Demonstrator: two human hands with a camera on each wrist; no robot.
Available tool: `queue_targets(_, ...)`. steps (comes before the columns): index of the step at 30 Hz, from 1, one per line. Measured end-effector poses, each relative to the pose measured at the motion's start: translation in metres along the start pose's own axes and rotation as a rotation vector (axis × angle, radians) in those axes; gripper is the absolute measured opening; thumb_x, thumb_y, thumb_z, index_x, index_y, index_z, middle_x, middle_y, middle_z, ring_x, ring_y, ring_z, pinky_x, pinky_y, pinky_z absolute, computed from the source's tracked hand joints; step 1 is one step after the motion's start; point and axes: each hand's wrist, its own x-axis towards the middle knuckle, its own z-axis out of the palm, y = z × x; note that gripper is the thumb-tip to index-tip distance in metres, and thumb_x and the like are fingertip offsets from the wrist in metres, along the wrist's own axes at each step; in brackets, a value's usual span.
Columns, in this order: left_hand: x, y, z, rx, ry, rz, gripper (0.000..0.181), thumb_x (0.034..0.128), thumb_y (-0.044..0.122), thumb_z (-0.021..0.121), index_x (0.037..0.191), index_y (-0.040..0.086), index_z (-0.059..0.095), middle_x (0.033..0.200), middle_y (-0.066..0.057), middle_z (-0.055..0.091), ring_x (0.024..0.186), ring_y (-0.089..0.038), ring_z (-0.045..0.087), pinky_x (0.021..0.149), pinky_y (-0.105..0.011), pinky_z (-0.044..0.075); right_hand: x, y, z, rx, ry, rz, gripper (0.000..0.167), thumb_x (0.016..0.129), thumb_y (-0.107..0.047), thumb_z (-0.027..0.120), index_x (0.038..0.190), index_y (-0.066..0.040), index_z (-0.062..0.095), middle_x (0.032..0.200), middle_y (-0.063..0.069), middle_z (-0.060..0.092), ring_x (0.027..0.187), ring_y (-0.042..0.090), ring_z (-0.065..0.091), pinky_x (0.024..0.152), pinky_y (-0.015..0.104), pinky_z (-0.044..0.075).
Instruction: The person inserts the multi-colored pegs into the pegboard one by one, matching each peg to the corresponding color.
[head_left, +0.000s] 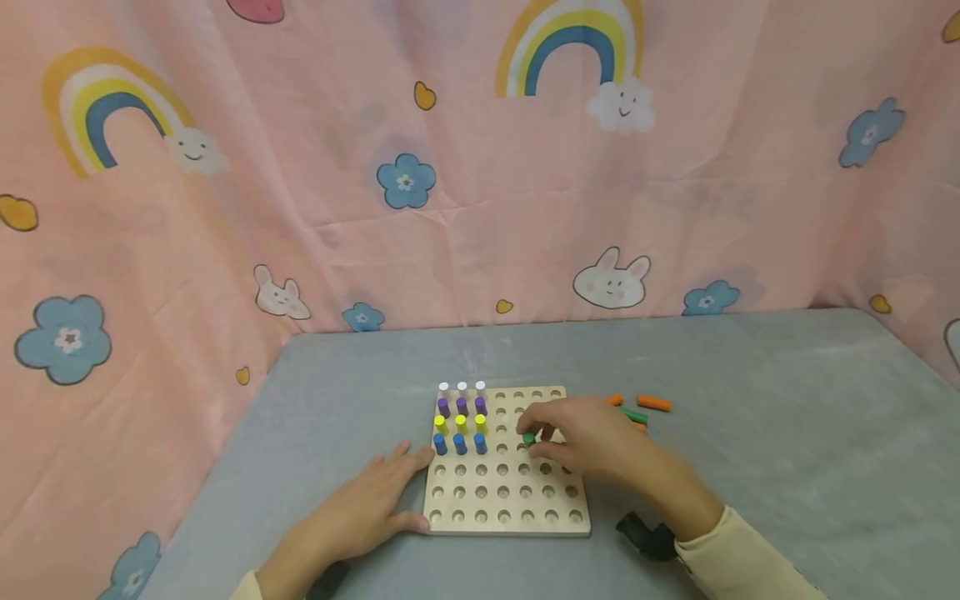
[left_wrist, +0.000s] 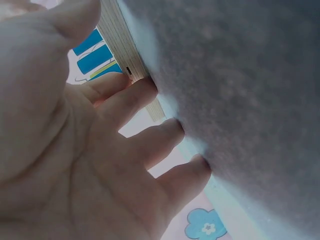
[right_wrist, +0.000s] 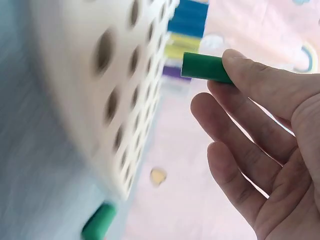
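A pale wooden pegboard with rows of round holes lies on the table. Its upper left part carries short rows of white pegs, purple pegs, yellow pegs and blue pegs, all upright. Between thumb and index finger my right hand pinches a green peg, held just over the board to the right of the blue row. In the right wrist view the other fingers are spread apart. My left hand rests at the board's left edge, fingers extended and touching its side.
Right of the board, partly behind my right hand, lie loose orange pegs and a green peg. A black object is by my right wrist. A pink patterned curtain hangs behind the grey table.
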Motion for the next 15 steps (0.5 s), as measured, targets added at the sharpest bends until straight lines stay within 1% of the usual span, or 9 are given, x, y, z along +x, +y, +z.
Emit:
queue_targets(4,-0.001,-0.001,0.0,-0.009,0.002,-0.007,0.092,0.0832,0.063,0.062,0.156,0.016,0.032,0.163,-0.006,0.033,0.153,-0.035,0.023,0.122,-0.058,0.023,0.015,-0.018,0.007,0.009,-0.006,-0.029,0.018,0.088,-0.023,0.076,0.106,-0.021,0.071,0.093,-0.012,0.073,0.081,0.002,0.065,0.068,0.021,0.051)
queue_targets(9,-0.001,-0.001,-0.004,-0.021,0.008,-0.015,0.09,0.0826,0.062,0.065,0.156,0.018,0.035,0.162,-0.008,0.035,0.152,-0.038,0.025,0.119,-0.062,0.026,0.034,-0.037,0.018,0.063,-0.027,-0.024,0.018,0.088,-0.025,0.076,0.105,-0.022,0.072,0.093,-0.012,0.073,0.078,0.001,0.062,0.069,0.021,0.051)
queue_targets(12,0.0,-0.001,-0.006,-0.034,0.007,-0.035,0.09,0.0808,0.062,0.067,0.155,0.021,0.038,0.161,-0.01,0.036,0.15,-0.041,0.028,0.117,-0.064,0.028,0.042,-0.045,0.026,0.082,-0.035,-0.021,0.018,0.087,-0.025,0.077,0.104,-0.022,0.073,0.094,-0.012,0.074,0.076,0.0,0.061,0.069,0.021,0.05)
queue_targets(15,0.0,0.0,-0.006,-0.048,0.0,-0.046,0.09,0.0784,0.064,0.068,0.153,0.023,0.04,0.16,-0.014,0.037,0.146,-0.048,0.031,0.113,-0.067,0.031,0.047,-0.052,0.033,0.093,-0.038,-0.008,0.017,0.087,-0.025,0.078,0.103,-0.022,0.073,0.093,-0.011,0.075,0.071,0.0,0.059,0.067,0.02,0.049)
